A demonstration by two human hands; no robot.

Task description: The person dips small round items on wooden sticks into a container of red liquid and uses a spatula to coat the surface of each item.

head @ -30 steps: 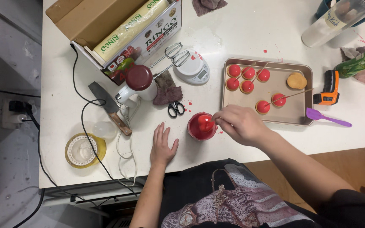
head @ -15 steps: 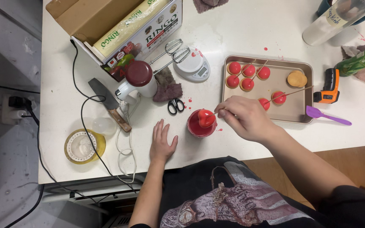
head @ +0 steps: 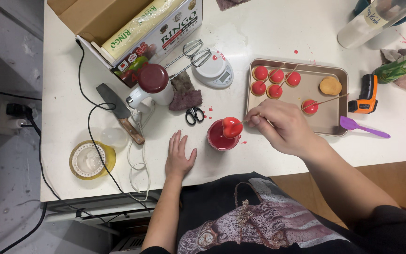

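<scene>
Over small red cup (head: 220, 137): right hand (head: 285, 128) pinching thin wooden stick with wet red ball (head: 231, 126). Left hand (head: 179, 154) flat, open on white desk (head: 269, 33). Could drip, making sticky spots.

White table (head: 269, 28); tray (head: 327, 124), scale (head: 214, 70), scissors (head: 194, 114), knife (head: 118, 112).

Five red balls (head: 276, 76) are counted on the tray (head: 325, 123), one more (head: 231, 126) held on a stick; one cookie (head: 330, 86).

The person wears a black top with a pale printed graphic, both forearms bare.
</scene>
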